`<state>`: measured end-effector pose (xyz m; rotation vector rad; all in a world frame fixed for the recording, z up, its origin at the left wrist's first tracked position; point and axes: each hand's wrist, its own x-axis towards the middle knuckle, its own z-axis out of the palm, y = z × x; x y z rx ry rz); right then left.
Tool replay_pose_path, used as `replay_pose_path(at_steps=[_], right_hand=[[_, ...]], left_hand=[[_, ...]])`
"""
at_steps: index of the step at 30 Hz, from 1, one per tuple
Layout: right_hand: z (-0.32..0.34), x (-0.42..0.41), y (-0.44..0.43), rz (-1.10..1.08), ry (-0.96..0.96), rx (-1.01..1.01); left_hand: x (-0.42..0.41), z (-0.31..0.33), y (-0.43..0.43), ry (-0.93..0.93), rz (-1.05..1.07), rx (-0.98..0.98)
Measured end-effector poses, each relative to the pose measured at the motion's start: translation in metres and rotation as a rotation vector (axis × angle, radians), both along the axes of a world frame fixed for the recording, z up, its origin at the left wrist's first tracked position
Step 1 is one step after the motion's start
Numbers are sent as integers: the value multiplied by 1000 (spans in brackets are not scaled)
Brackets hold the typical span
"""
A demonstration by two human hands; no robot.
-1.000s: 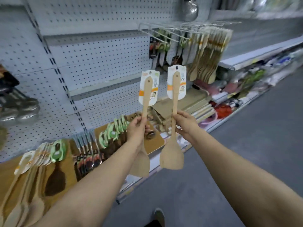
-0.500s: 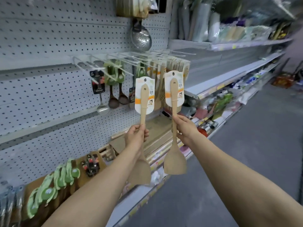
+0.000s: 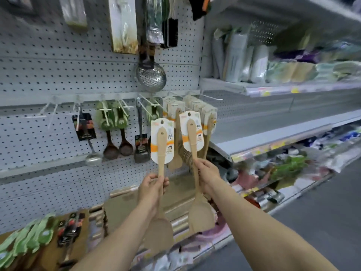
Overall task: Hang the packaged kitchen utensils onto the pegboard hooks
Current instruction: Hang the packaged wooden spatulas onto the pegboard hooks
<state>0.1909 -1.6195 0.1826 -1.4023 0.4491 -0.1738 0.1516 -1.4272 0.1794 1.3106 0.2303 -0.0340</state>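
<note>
- Two wooden spatulas, each with a white-and-orange card at the handle top, are held upright in front of the pegboard [image 3: 48, 75], blades down.
- Left hand [image 3: 151, 189] is wrapped around the handle of the left spatula [image 3: 161, 145]; the fingers curl closed on the shaft below the card, and the blade hangs beneath the wrist.
- Right hand [image 3: 208, 173] grips the right spatula [image 3: 192, 137] the same way, thumb and fingers closed on the shaft just under its card; its blade hangs below the hand.
- Right card sits a little higher than the left and overlaps a row of matching spatulas [image 3: 195, 108] hanging on the hooks [image 3: 148, 103].
- Neither card's hole is on a hook.
- Dark ladles [image 3: 117, 137] and a perforated skimmer [image 3: 151, 75] hang to the left and above.
</note>
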Motion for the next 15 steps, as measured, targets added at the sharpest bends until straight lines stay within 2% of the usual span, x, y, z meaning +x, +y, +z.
replay_pose_path(at_steps=[9,15], right_hand=[[0,44,-48,97,31,46],[-3,74,-56,150,37,-19]], left_hand=[[13,5,-60,26,81,37],[32,8,-73,-11,81,68]])
